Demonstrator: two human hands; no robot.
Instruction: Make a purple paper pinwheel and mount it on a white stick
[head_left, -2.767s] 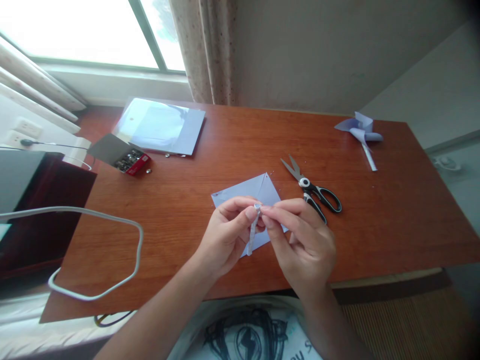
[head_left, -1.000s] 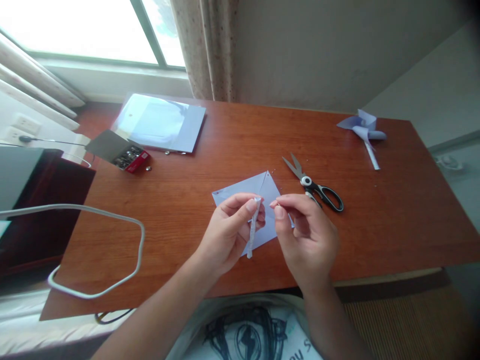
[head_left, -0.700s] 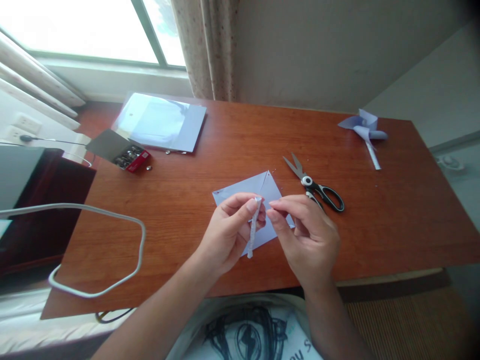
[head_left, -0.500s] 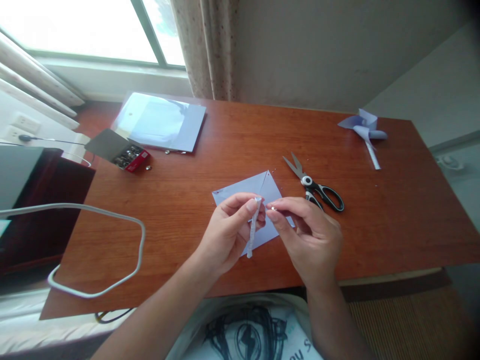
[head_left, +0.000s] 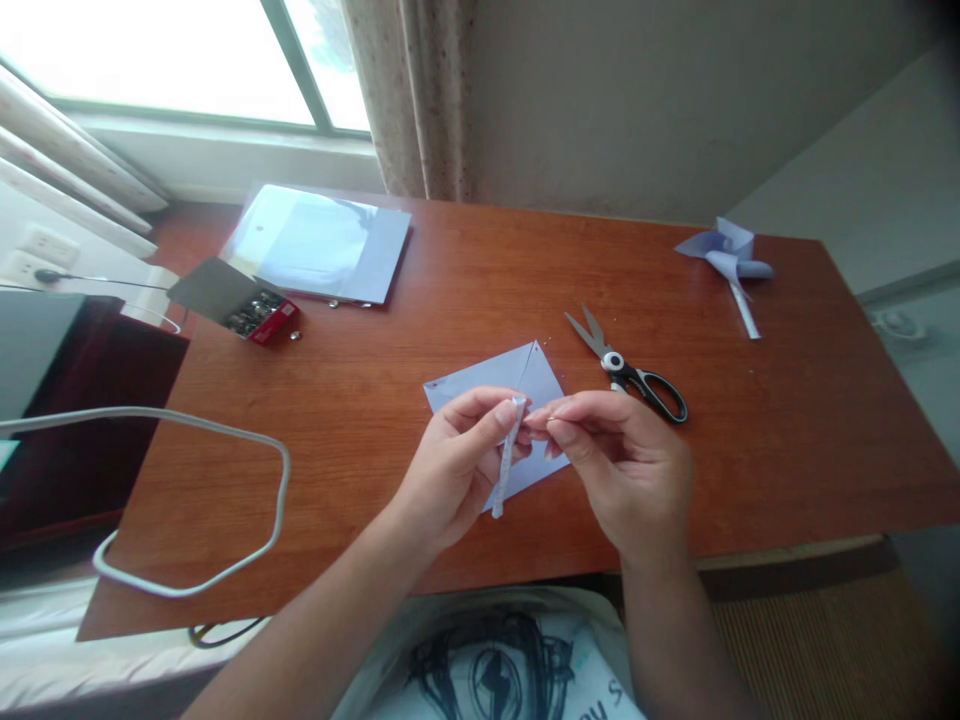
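Note:
Between the thumb and fingers of my left hand (head_left: pixel 457 460) is a rolled paper stick (head_left: pixel 506 465), its flattened top end pointing up. My right hand (head_left: pixel 619 455) is beside it, thumb and forefinger pinched on a tiny shiny thumbtack (head_left: pixel 552 419), mostly covered by the fingertips. The right fingers are close to the stick's upper end; whether they touch it is hard to tell. Beneath both hands lies a square paper sheet (head_left: pixel 480 375) with cut lines running in from its corners and small dark marks there.
Black-and-white scissors (head_left: pixel 613 362) lie partly spread right of the sheet. A finished paper pinwheel (head_left: pixel 731 255) is at the far right. On the left are an opened box of thumbtacks (head_left: pixel 259 315), a loose thumbtack (head_left: pixel 295 336), a clear folder (head_left: pixel 322 240) and a white cable (head_left: pixel 282 490).
My right hand has turned slightly and its pinch has shifted a little right, covering more of the thumbtack. My left hand and the paper stick have barely moved.

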